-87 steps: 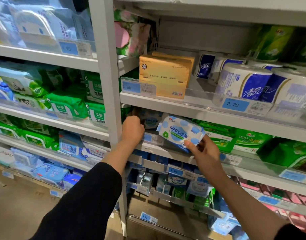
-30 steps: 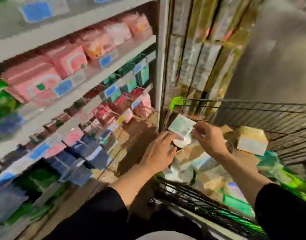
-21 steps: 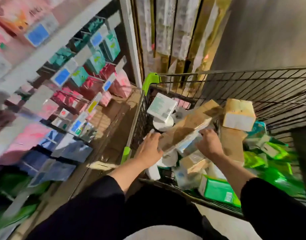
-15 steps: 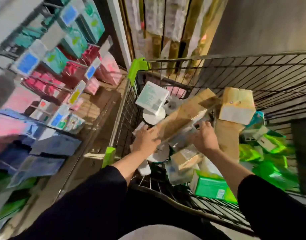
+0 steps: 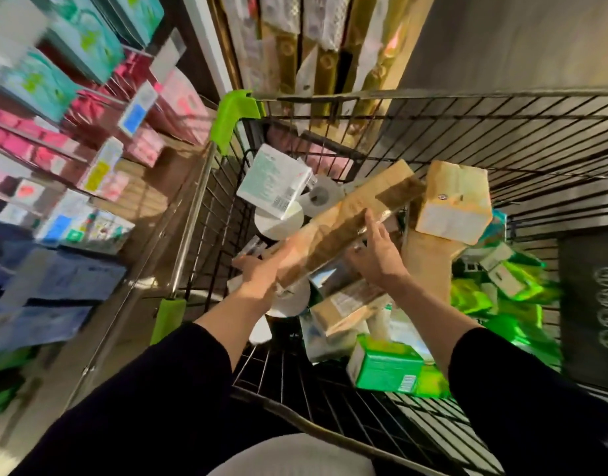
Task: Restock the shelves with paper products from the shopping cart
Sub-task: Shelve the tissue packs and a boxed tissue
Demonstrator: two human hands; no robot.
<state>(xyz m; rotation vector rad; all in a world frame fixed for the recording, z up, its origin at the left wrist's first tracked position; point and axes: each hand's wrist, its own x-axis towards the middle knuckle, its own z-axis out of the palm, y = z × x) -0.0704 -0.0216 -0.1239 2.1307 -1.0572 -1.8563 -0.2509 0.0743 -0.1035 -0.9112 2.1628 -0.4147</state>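
Our left hand [image 5: 264, 274] holds the near, lower end of a long tan tissue pack [image 5: 343, 223], the fingers curled under it; our right hand [image 5: 378, 257] lies against the pack's right side with fingers straight, touching rather than clasping. The pack lies tilted, running from about 7 o'clock up to 1 o'clock, above the other goods inside the wire shopping cart [image 5: 501, 132]. At 11 o'clock from the grip a white-and-green wrapped pack [image 5: 273, 188] leans over white paper rolls [image 5: 278, 223]. At 2 o'clock a squat tan tissue block [image 5: 455, 204] rests on further tan packs. At 5 o'clock lies a green tissue box [image 5: 385, 367], with bright green soft packs [image 5: 494, 297] at 3 to 4 o'clock. The cart's green corner guard [image 5: 233, 120] stands at 11 o'clock. Beyond the rail, from 8 to 10 o'clock, we see blurred shelves [image 5: 55, 149] holding pink, teal and blue packets behind price tags. Black sleeves [image 5: 151, 389] cover both forearms at 6 o'clock
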